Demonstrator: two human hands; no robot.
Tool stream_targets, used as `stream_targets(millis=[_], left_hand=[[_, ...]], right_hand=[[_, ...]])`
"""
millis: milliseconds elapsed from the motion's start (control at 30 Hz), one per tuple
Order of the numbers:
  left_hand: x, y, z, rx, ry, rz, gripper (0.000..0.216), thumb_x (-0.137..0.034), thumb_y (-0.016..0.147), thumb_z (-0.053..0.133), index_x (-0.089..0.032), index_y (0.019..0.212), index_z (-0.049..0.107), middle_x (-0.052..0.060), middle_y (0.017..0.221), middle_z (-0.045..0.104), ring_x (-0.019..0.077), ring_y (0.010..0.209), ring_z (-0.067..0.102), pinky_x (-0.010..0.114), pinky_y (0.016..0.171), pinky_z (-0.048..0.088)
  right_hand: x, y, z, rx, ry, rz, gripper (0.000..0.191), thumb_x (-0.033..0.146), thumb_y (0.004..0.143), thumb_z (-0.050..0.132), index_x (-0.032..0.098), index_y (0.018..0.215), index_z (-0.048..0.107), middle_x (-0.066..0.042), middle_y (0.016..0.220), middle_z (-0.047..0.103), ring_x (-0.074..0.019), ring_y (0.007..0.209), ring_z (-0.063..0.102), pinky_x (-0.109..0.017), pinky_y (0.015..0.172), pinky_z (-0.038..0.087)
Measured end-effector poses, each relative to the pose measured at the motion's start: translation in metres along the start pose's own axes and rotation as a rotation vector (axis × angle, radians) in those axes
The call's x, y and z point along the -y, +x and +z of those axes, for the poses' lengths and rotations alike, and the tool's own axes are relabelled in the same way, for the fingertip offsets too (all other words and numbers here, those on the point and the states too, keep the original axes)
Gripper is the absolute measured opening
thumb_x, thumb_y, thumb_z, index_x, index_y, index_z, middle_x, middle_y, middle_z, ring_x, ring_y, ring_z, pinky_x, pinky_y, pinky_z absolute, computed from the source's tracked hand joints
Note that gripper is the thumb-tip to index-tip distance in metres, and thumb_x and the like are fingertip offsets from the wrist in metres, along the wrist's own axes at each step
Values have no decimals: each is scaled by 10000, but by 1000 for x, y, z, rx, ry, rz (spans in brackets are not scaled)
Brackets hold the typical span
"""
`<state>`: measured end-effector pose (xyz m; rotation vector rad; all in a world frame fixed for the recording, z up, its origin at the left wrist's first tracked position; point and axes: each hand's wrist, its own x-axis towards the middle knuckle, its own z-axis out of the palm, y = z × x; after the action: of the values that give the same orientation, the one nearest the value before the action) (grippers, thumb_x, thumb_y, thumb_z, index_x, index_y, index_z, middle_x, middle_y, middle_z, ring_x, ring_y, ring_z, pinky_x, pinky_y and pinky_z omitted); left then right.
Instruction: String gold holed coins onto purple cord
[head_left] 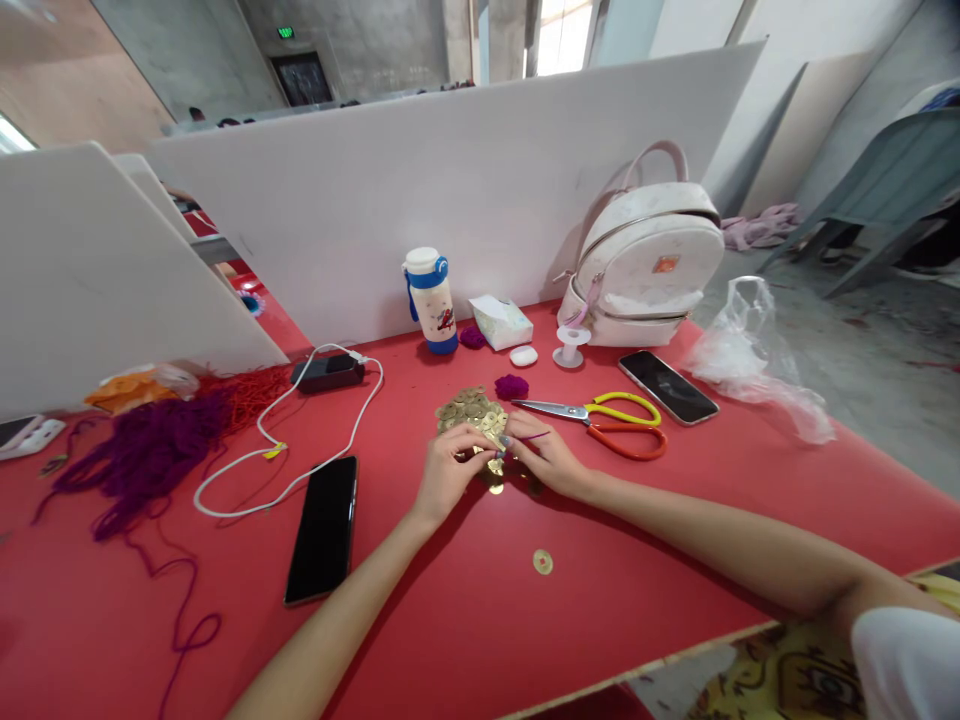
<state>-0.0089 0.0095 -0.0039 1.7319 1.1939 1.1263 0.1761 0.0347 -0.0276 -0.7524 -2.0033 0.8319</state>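
My left hand (pixel 452 468) and my right hand (pixel 553 463) meet fingertip to fingertip over the near side of a pile of brass-coloured coins (pixel 471 406). A short strand of purple yarn (pixel 535 436) sticks out from the pinched fingers of my right hand. The left thumb and forefinger are closed together too; what lies between them is too small to make out. Nearer the table's front edge lies a single coin with a square hole (pixel 543 562). Just beyond the hands is a small purple yarn bundle (pixel 512 387).
Scissors (pixel 592 412) with yellow and red handles lie right of the coins, near a phone (pixel 667 386). Farther back stand a bottle (pixel 433 300), a spool (pixel 571 347) and a white backpack (pixel 649 255). Leftward are another phone (pixel 322 530), a white cable (pixel 232 512) and purple yarn (pixel 161 445).
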Motion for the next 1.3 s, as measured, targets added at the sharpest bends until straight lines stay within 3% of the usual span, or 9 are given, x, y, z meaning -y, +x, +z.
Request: stream_targets(millis=[233,400,533,633,767,867,1000,1167,1300], left_hand=[[2,2,-3,14,5,-37,76,-209,776,686,-210,749,757,43,788,669,169,747,615,250,639,457],[-1,6,-8,170,-17,-37,78,-197,750,707,-204,691,757,47,774,665,168,738,619,261,661,475],[-8,7,-10,201,-138,-98,66,-238,699,757,-191,654,760,88,968,684,173,776,629,247,610,476],[-14,7,-7,145,-325,-215,149,-308,656,798,-169,631,749,108,1099,676,134,669,605,227,513,433],[-21,3,2,8,-591,-370,290,-404,577,850,-144,618,727,57,731,695,39,429,421,200,439,342],[-26,-1,10,-37,-623,-446,349,-431,518,874,-135,627,726,-29,447,527,20,366,298,189,403,258],[-28,-2,13,-145,-595,-472,361,-422,479,886,-132,620,722,-49,418,462,35,395,314,191,402,245],[-30,-3,12,-197,-611,-514,364,-412,483,886,-127,630,714,-56,427,451,25,395,293,190,403,220],[-32,-3,13,-201,-662,-529,362,-401,492,890,-129,639,702,-76,400,409,21,383,273,185,402,221]], right_hand=[[-3,3,-2,51,147,47,456,521,986,321,202,695,468,-14,686,496,-164,650,441,-286,633,350],[-1,2,-3,42,211,76,508,580,970,291,202,650,402,6,641,435,-146,598,398,-277,604,328],[-1,2,-2,-35,176,100,466,536,989,272,207,686,403,6,657,425,-147,598,398,-273,594,334],[-3,0,-2,-14,60,-4,446,479,1009,238,208,710,427,-8,683,457,-153,611,416,-271,587,342],[-2,-4,2,32,-265,-292,376,330,1022,268,195,757,498,-23,697,501,-152,603,412,-269,559,318],[3,-6,6,-8,-455,-455,296,191,992,331,186,772,530,-19,679,520,-148,606,412,-269,558,321],[10,-9,6,-40,-608,-641,265,106,916,414,192,710,557,-34,715,565,-161,676,450,-292,590,340],[10,-12,2,-243,-677,-690,153,190,881,538,239,778,639,-63,917,617,-202,889,495,-333,749,417],[9,-11,3,-215,-681,-647,150,186,879,547,228,770,641,-65,968,617,-202,927,509,-334,758,409]])
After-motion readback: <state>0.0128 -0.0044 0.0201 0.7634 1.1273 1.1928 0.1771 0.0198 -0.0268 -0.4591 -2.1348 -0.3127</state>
